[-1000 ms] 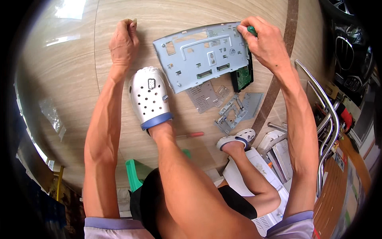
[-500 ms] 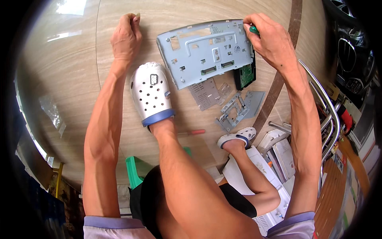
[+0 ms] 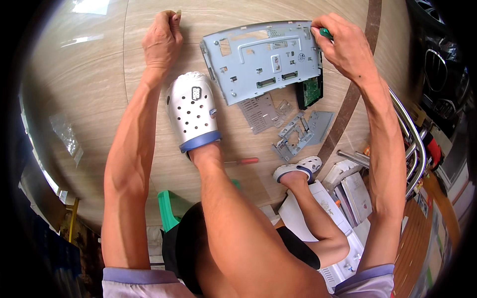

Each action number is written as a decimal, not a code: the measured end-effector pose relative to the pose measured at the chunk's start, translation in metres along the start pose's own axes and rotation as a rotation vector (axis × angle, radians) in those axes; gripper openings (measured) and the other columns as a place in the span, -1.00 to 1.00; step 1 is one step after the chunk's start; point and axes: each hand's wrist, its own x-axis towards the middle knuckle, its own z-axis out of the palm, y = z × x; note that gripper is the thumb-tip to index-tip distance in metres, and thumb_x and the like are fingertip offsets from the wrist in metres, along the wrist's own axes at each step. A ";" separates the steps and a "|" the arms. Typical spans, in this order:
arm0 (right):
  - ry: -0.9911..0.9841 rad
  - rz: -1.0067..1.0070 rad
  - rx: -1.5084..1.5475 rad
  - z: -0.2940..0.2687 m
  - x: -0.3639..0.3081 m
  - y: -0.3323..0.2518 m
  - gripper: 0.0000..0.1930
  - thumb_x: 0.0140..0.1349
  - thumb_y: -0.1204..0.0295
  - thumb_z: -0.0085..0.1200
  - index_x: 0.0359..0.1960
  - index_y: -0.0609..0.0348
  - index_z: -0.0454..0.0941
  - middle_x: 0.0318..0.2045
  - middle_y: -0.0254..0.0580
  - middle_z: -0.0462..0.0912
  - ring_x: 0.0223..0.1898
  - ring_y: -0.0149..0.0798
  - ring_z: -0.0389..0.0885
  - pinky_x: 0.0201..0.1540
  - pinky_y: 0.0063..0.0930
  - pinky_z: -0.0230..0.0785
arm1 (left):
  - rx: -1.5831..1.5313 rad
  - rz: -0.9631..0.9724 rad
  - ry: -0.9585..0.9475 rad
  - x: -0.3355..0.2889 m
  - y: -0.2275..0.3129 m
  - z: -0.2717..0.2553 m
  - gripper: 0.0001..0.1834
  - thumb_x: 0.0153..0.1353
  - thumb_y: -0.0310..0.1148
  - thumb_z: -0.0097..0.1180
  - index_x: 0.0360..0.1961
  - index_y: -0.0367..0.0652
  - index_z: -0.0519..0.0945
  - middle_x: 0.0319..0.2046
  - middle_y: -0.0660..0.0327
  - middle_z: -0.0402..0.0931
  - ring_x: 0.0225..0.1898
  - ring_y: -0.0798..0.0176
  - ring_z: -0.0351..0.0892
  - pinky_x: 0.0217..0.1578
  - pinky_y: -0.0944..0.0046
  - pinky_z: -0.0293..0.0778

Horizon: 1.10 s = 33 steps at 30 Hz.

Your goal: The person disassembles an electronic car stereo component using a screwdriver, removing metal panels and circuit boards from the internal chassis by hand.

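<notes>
Nearest, at the left, a green plastic stool leg (image 3: 168, 211) shows beside the person's dark shorts; it probably belongs to a low seat that keeps the floor work within reach. Farther out, a screwdriver with a red handle (image 3: 248, 160) lies on the beige stone-look floor (image 3: 134, 114), perhaps set down there to be within reach yet out of the way.

To its right and farther, a grey cut-out metal bracket (image 3: 293, 141) lies flat, with a grey perforated metal plate (image 3: 257, 114) beyond it and a small clear plastic piece (image 3: 283, 110) at the plate's right. They look grouped together on the near side so that they do not crowd the larger part.

A green circuit board in a black frame (image 3: 312, 92) juts out from the near right edge of a broad pale blue-grey metal panel (image 3: 248, 67). The panel spans the far middle, just right of the white perforated clog (image 3: 189, 111) on the forward foot.

The right hand (image 3: 343, 44) is at the panel's far right corner, fingers curled round a short green tool handle (image 3: 325, 33), thumb and forefinger close against the edge, seemingly to steady it. The left hand (image 3: 163, 42), left of the panel, has fingers pressed together; whether they pinch anything small, I cannot tell.
</notes>
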 end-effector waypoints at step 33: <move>-0.016 -0.001 -0.005 0.002 0.002 0.012 -0.86 0.30 0.40 0.18 -0.19 0.18 0.60 -0.36 -0.08 0.60 -0.33 0.01 0.58 -0.26 -0.23 0.40 | 0.003 -0.047 -0.076 0.003 0.016 -0.007 -0.83 0.43 -0.26 0.05 -0.19 -0.13 0.49 -0.47 0.01 0.57 -0.42 -0.10 0.60 -0.39 -0.01 0.47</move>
